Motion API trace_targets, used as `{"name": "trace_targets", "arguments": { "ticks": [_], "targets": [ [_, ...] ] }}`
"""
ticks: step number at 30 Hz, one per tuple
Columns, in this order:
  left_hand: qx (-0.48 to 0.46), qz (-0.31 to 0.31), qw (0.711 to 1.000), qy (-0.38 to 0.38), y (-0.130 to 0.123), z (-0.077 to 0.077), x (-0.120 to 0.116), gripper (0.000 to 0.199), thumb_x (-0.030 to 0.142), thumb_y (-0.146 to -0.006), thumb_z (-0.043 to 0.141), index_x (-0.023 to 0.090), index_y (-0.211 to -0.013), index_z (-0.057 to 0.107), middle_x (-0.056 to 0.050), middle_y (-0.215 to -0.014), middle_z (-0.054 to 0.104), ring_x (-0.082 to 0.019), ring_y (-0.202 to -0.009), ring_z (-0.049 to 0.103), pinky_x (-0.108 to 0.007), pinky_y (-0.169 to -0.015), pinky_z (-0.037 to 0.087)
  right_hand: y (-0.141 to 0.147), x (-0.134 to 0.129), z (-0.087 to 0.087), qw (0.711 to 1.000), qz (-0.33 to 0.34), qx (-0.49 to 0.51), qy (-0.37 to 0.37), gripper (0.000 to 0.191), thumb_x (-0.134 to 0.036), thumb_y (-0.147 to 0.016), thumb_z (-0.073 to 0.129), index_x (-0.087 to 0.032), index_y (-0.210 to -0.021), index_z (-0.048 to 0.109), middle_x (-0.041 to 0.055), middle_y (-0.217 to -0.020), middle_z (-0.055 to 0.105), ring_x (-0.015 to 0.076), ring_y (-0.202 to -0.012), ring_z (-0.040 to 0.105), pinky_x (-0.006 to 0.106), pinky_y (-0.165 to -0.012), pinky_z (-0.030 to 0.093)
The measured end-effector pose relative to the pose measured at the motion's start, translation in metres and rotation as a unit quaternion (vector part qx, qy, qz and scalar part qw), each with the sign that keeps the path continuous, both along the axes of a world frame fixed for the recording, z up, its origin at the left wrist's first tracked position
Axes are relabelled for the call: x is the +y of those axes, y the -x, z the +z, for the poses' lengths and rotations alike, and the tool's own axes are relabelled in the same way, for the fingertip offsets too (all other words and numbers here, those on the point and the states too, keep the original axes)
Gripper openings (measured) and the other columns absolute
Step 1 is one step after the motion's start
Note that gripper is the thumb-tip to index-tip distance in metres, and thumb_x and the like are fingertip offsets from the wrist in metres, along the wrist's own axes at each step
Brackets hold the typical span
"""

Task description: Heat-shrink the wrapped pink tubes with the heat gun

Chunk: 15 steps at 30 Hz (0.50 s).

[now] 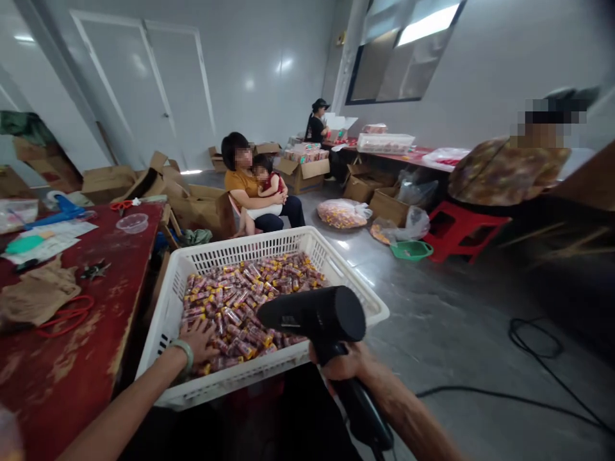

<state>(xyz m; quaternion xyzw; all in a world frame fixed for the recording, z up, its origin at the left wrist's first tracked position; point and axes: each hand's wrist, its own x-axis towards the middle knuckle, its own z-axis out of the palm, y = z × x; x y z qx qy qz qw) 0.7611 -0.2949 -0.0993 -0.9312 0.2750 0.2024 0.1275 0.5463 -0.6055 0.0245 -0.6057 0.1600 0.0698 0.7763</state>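
In front of me stands a white plastic basket [331, 253] with slotted walls. Inside lies a thick layer of small wrapped bottles [235, 314] with yellow ends and reddish printed film. My left hand [199, 342], a pale green bangle at its wrist, rests on the bottles at the basket's near left, fingers spread. My right hand [341, 365] is wrapped around the handle of a black hair dryer [312, 314]. The dryer's barrel is held above the right part of the basket, its nozzle pointing left over the bottles.
A worn red table [96, 326] at left bears scissors [122, 205], paper and a clear bowl [132, 223]. Ahead sits a person [259, 192] holding a child. Two others work along the right-hand table. A black cord [485, 389], red stool [461, 230] and green basket [410, 250] are on the floor.
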Motion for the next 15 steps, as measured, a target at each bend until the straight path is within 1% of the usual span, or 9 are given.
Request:
{"name": "trace_targets", "arguments": {
  "ticks": [3, 5, 6, 8, 11, 13, 15],
  "targets": [
    [-0.028, 0.027, 0.999, 0.002, -0.006, 0.013, 0.017, 0.056, 0.037, -0.085, 0.047, 0.023, -0.138, 0.043, -0.015, -0.151, 0.030, -0.039, -0.138, 0.024, -0.066, -0.104, 0.021, 0.017, -0.024, -0.006, 0.997, -0.064, 0.003, 0.050, 0.028, -0.026, -0.056, 0.069, -0.015, -0.082, 0.066, 0.0025, -0.073, 0.062, 0.0157, -0.056, 0.054, 0.026, -0.049, 0.043],
    [-0.037, 0.032, 0.999, 0.019, -0.010, 0.022, 0.016, 0.057, 0.036, -0.085, 0.047, 0.020, -0.139, 0.041, -0.018, -0.150, 0.030, -0.038, -0.138, 0.026, -0.063, -0.105, 0.023, 0.026, -0.042, -0.010, 0.991, -0.108, 0.015, 0.075, 0.030, -0.028, -0.060, 0.071, -0.015, -0.086, 0.066, 0.0030, -0.076, 0.062, 0.0165, -0.061, 0.055, 0.027, -0.053, 0.044],
    [-0.040, 0.030, 0.998, 0.030, -0.011, 0.025, 0.011, 0.058, 0.036, -0.085, 0.048, 0.018, -0.140, 0.040, -0.020, -0.149, 0.030, -0.037, -0.137, 0.027, -0.062, -0.105, 0.023, 0.029, -0.048, -0.012, 0.989, -0.126, 0.018, 0.078, 0.031, -0.030, -0.061, 0.071, -0.015, -0.088, 0.066, 0.0034, -0.079, 0.062, 0.0169, -0.062, 0.056, 0.027, -0.055, 0.044],
    [-0.043, 0.019, 0.997, 0.054, -0.012, 0.031, -0.008, 0.058, 0.036, -0.087, 0.047, 0.015, -0.140, 0.038, -0.022, -0.148, 0.031, -0.036, -0.138, 0.026, -0.060, -0.107, 0.022, 0.032, -0.056, -0.017, 0.987, -0.143, 0.019, 0.071, 0.034, -0.033, -0.061, 0.073, -0.016, -0.089, 0.066, 0.0034, -0.081, 0.063, 0.0171, -0.062, 0.055, 0.027, -0.055, 0.044],
    [-0.018, -0.022, 0.995, 0.098, -0.006, 0.034, -0.051, 0.059, 0.039, -0.088, 0.047, 0.013, -0.140, 0.036, -0.022, -0.149, 0.029, -0.036, -0.139, 0.022, -0.061, -0.109, 0.018, 0.029, -0.053, -0.023, 0.989, -0.128, 0.023, 0.073, 0.034, -0.034, -0.058, 0.074, -0.016, -0.086, 0.067, 0.0028, -0.078, 0.062, 0.0172, -0.061, 0.055, 0.028, -0.054, 0.044],
    [0.033, -0.065, 0.988, 0.136, 0.006, 0.034, -0.081, 0.053, 0.042, -0.090, 0.044, 0.016, -0.137, 0.042, -0.019, -0.146, 0.035, -0.034, -0.136, 0.030, -0.059, -0.108, 0.024, 0.026, -0.050, -0.026, 0.992, -0.096, 0.033, 0.076, 0.031, -0.034, -0.057, 0.072, -0.015, -0.082, 0.067, 0.0029, -0.073, 0.061, 0.0177, -0.059, 0.054, 0.028, -0.052, 0.043],
    [0.089, -0.112, 0.975, 0.169, 0.025, 0.037, -0.103, 0.041, 0.039, -0.094, 0.038, 0.023, -0.129, 0.050, -0.011, -0.141, 0.046, -0.026, -0.131, 0.039, -0.047, -0.108, 0.032, 0.022, -0.052, -0.027, 0.995, -0.071, 0.037, 0.063, 0.030, -0.034, -0.057, 0.070, -0.015, -0.080, 0.067, 0.0029, -0.070, 0.060, 0.0179, -0.057, 0.054, 0.028, -0.050, 0.043]
  ]
}}
